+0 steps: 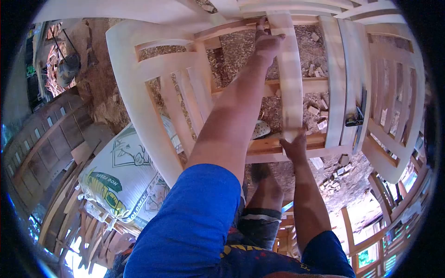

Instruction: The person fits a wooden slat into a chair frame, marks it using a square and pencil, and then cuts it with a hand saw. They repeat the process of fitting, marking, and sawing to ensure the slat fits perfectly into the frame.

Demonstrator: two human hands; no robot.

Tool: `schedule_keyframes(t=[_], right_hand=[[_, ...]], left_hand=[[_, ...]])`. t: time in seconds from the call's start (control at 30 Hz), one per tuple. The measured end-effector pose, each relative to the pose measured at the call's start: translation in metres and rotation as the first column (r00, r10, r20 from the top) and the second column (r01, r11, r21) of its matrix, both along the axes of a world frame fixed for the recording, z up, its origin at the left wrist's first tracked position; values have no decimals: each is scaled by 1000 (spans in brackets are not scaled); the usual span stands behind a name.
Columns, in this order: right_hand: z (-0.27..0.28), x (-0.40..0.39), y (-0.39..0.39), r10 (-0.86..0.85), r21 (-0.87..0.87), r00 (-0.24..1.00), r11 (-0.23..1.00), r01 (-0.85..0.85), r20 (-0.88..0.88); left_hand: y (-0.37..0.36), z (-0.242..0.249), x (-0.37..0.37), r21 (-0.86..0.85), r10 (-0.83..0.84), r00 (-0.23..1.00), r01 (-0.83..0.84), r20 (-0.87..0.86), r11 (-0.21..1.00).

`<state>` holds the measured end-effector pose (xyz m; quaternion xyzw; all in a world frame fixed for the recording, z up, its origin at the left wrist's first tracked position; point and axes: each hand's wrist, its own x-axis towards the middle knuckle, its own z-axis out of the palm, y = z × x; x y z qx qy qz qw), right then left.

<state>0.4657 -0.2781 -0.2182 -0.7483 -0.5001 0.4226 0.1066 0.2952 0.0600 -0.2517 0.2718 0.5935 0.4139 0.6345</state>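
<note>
A pale wooden slat (291,74) lies across the rails of a wooden bench frame (315,86). At its far end is my left hand (269,42), thumb against the slat's left edge and fingers reaching to the far rail (232,28). My right hand (295,144) grips the near end by the front rail (264,144), its thumb out to the left; some of its fingers are hidden. Two more boards, a pale slat (332,78) and a wider board (353,69), lie on the right part of the frame.
Slatted side panels stand at left (171,69) and right (394,88) of the frame. A black object (354,118) rests by the right boards. A printed feed sack (130,167) is at the left. Wood offcuts (338,173) litter the ground; a light perforated shoe (261,129) shows below.
</note>
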Motion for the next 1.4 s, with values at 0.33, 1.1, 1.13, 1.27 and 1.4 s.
schedule_keyframes(t=[0.33,1.1,1.13,1.27,1.4], right_hand=[[1,1,-2,74,-13,993,997,-74,89],[72,36,-103,-157,-175,987,971,161,35],[80,48,-124,-127,-321,989,936,145,75],[90,93,-232,-95,-381,986,914,140,133],[112,113,-304,-27,-414,990,907,82,137]], left_hand=[[3,-2,-11,32,-52,994,49,93,998],[-126,55,34,-243,-40,999,44,20,969],[-155,43,43,-242,-44,999,45,7,969],[-266,75,76,-225,42,982,0,184,974],[-355,84,105,-222,70,993,-48,96,974]])
